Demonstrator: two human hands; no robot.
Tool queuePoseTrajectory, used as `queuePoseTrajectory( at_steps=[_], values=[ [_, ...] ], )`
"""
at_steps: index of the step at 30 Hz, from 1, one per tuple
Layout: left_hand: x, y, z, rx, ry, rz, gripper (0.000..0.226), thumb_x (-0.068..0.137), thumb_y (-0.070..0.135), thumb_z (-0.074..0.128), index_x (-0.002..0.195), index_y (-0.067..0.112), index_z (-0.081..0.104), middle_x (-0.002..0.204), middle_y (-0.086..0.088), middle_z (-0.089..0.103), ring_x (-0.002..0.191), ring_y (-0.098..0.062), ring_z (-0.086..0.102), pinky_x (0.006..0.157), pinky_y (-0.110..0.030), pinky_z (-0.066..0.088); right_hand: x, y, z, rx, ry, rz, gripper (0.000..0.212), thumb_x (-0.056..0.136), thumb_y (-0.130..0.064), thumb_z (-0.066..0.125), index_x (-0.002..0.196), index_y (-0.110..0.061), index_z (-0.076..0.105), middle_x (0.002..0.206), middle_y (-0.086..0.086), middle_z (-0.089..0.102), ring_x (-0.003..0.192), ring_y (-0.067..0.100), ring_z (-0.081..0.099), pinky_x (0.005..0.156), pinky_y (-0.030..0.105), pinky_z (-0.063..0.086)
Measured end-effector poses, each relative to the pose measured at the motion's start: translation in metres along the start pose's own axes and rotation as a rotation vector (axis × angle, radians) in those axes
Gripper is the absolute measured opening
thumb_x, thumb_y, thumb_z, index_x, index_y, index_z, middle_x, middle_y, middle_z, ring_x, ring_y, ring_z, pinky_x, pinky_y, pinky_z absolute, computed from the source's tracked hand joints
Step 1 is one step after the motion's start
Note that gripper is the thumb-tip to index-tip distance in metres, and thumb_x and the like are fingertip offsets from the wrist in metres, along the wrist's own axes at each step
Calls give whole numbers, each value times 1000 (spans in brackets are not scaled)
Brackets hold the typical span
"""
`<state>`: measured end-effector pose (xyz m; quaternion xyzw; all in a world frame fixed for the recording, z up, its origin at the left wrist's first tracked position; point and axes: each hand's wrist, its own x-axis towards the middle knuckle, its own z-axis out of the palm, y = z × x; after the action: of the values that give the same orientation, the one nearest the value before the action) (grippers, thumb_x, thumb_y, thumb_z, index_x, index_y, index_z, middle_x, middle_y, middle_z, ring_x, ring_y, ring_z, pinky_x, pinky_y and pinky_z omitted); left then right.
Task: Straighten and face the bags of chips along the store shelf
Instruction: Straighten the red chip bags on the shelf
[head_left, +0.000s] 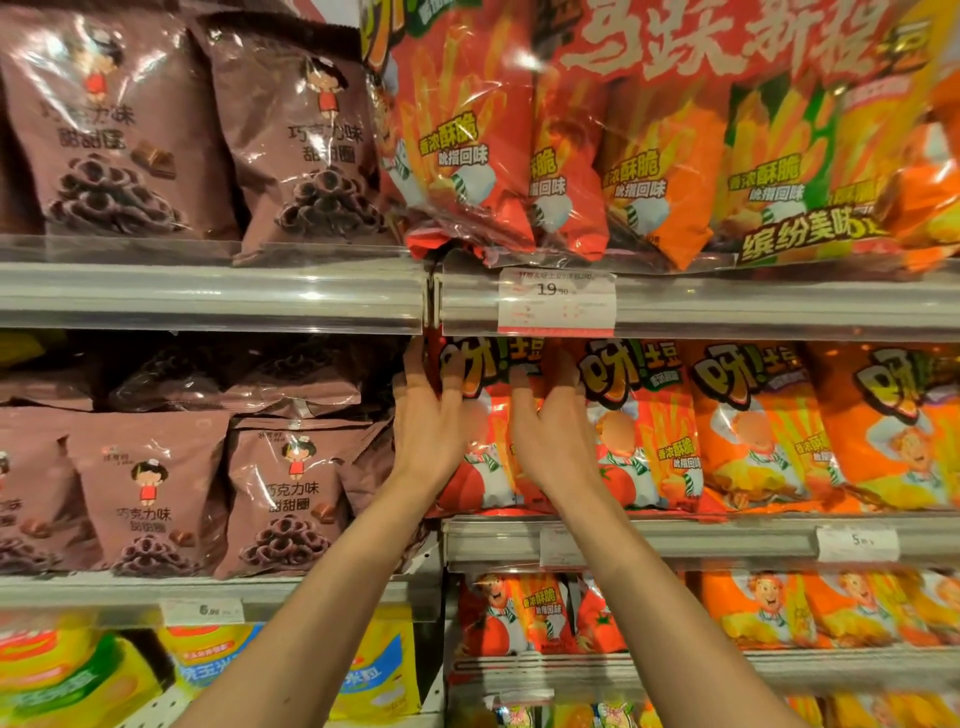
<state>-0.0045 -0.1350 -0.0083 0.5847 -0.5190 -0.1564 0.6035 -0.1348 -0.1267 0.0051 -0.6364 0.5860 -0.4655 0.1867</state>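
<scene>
Red chip bag (480, 426) at frame centre, on the middle shelf (675, 540), sits between left hand (426, 431) and right hand (550, 441), fingers straight against it; next, square it forward.

Price tag (557, 301) — 19.90; brown bag (296, 488) — 巧克力味甜甜圈

glossy plastic chip bags (644, 431), clear plastic shelf strip (727, 306)

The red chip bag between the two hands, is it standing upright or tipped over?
Upright. The red chip bag stands on the shelf, logo on top, left hand and right hand flat against it.
</scene>
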Motion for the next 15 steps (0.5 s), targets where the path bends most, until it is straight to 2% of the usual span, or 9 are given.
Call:
queuePoseTrajectory(
  at_steps=[3,7,9,12,14,15],
  values=[
    [0,-2,-1,-2,6,28,59,102,50,43,154,33,24,144,-15,42,132,-30,45,103,-35,38,0,3,6,86,46,-37,64,101,-45,44,147,-2,34,148,18,36,135,34,38,110,41,34],
    [4,0,0,-10,-17,7,63,99,60,40,154,34,25,143,-14,45,131,-31,47,106,-43,42,-1,4,5,109,62,-52,58,103,-34,42,145,5,35,154,20,31,144,32,25,119,42,24],
    [-4,2,-4,7,-44,-4,66,97,66,35,155,38,18,147,-11,43,130,-28,48,104,-41,42,-3,5,2,94,25,-50,52,104,-31,41,138,8,42,152,23,34,143,33,27,118,44,25],
    [-36,-1,-15,68,-167,46,74,95,66,43,156,43,7,151,-2,29,121,-14,44,99,-36,39,-11,14,-12,77,-27,-137,47,105,-34,40,138,-1,44,143,16,42,133,29,38,105,36,34],
    [-54,-3,-19,153,-233,97,86,86,70,55,153,50,6,160,3,13,136,-19,37,109,-39,37,-16,27,-28,-8,95,-323,44,105,-32,44,142,-9,43,135,9,47,120,21,48,96,30,39],
    [-60,-4,-19,188,-251,115,93,79,73,61,151,54,6,163,6,4,146,-21,26,115,-42,32,-16,37,-37,-64,165,-415,43,104,-29,46,142,-10,46,133,8,48,119,20,49,97,30,40]
  ],
)
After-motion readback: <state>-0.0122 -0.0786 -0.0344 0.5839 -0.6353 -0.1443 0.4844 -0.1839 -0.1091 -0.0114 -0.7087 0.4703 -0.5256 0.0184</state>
